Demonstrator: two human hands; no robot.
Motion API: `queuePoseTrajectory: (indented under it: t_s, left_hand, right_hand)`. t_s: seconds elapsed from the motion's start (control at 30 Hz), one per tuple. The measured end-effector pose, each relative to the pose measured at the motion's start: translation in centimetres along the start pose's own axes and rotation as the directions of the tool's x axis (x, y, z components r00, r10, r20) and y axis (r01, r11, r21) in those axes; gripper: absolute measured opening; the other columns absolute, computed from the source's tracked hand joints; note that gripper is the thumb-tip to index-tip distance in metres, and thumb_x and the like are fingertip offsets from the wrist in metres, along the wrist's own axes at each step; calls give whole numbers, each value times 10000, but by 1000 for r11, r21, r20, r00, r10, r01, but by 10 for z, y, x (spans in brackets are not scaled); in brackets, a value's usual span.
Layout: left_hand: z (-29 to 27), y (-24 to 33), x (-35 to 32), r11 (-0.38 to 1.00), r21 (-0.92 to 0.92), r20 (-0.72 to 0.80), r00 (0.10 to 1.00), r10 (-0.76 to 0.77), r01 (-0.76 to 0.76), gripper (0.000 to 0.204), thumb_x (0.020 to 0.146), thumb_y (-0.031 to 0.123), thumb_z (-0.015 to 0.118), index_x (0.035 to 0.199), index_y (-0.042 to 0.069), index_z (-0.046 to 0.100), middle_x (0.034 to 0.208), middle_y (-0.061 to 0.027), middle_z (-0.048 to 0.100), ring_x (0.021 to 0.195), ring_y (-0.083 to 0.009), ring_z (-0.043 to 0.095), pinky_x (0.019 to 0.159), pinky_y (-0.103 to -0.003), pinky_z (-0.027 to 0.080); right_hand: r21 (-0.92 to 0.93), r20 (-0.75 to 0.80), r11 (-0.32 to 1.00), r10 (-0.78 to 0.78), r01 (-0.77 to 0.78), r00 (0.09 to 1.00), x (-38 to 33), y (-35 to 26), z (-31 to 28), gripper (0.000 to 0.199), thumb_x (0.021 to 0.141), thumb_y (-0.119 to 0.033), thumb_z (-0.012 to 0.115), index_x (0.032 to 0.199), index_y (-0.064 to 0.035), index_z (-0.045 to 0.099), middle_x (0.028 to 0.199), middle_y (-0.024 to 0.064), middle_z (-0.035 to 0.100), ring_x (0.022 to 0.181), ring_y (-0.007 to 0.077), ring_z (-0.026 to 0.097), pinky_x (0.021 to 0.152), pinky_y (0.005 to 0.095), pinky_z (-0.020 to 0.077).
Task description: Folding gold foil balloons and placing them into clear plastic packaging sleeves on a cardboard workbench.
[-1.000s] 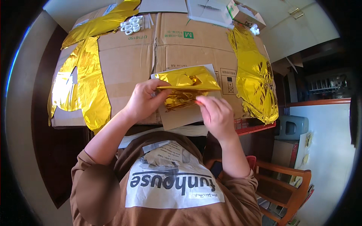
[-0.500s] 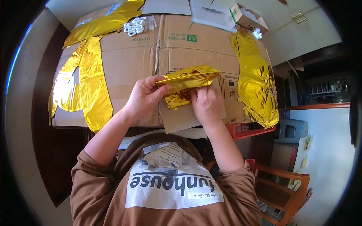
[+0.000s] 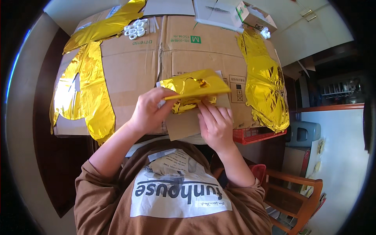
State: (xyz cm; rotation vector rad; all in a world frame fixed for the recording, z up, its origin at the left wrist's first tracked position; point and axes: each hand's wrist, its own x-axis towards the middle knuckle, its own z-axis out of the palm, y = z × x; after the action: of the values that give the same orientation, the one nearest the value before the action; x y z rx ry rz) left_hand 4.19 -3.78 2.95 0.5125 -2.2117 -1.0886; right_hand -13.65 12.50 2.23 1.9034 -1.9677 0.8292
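In front of me, a folded gold foil balloon (image 3: 188, 85) is raised at its near edge and has a small wrinkled opening on top. My left hand (image 3: 150, 107) pinches its left end between thumb and fingers. My right hand (image 3: 215, 125) is beneath the near edge, fingertips pressed on the crumpled lower fold; the thumb is partly hidden. Under the foil lies a stiff card sheet (image 3: 178, 129), its near corner sticking out past the table edge. Flat gold foil balloons lie at the left (image 3: 92, 82) and right (image 3: 264, 78).
Cardboard (image 3: 129, 74) covers the work surface. At the back are several white rings (image 3: 135, 29), thin clear strips (image 3: 154, 24), a clear bag (image 3: 217, 13) and a small open box (image 3: 256, 17). A red basket (image 3: 254, 136) is below the right edge, near a wooden chair (image 3: 293, 196).
The foil's upper layer has tilted and spread into a flatter, wider panel. My right hand has moved slightly down, its fingers straightening from a curl. My left hand keeps its hold.
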Motion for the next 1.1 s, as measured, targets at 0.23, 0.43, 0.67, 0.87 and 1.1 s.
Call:
queuePoseTrajectory:
  t_s: [0.23,0.43,0.67,0.87,1.1]
  left_hand:
    - [7,-6,-13,890,224,206,911,356,-398,341,736,2,765,1071,36,710,1130,-119,688,1096,-327,664,969,-436,538]
    - [-9,12,-8,909,221,351,898,264,-354,577,764,292,799,1265,46,651,1294,-164,617,1268,-375,554,1099,-507,426]
    - [-4,0,3,902,392,218,971,100,-181,886,911,605,611,1524,-3,410,1553,-268,393,1459,-450,341,1196,-541,286]
    - [25,-6,0,789,586,253,967,37,-183,1136,798,741,662,1558,-28,315,1599,-257,326,1497,-422,289,1241,-526,199]
    - [20,3,9,819,557,254,967,-10,-138,1184,751,716,718,1569,-21,282,1567,-246,363,1471,-415,321,1233,-525,220]
  right_hand:
    - [209,-221,977,-4,51,975,-24,8,-46,67,830,-109,697,821,-45,680,821,79,689,641,222,628,598,333,480]
    - [120,63,993,-12,4,998,13,44,-37,439,915,-270,701,1287,-52,619,1382,166,571,1207,343,559,1029,449,438]
    - [-41,448,999,-2,23,894,36,57,-6,808,989,-532,559,1599,-72,294,1660,218,248,1514,410,273,1242,561,169]
    - [119,415,992,-8,-45,910,20,74,1,800,991,-526,567,1589,-58,313,1654,225,256,1490,424,306,1227,566,207]
    - [374,255,895,152,-242,955,46,102,-20,356,932,-120,691,1261,12,653,1230,159,675,1132,304,660,975,372,524]
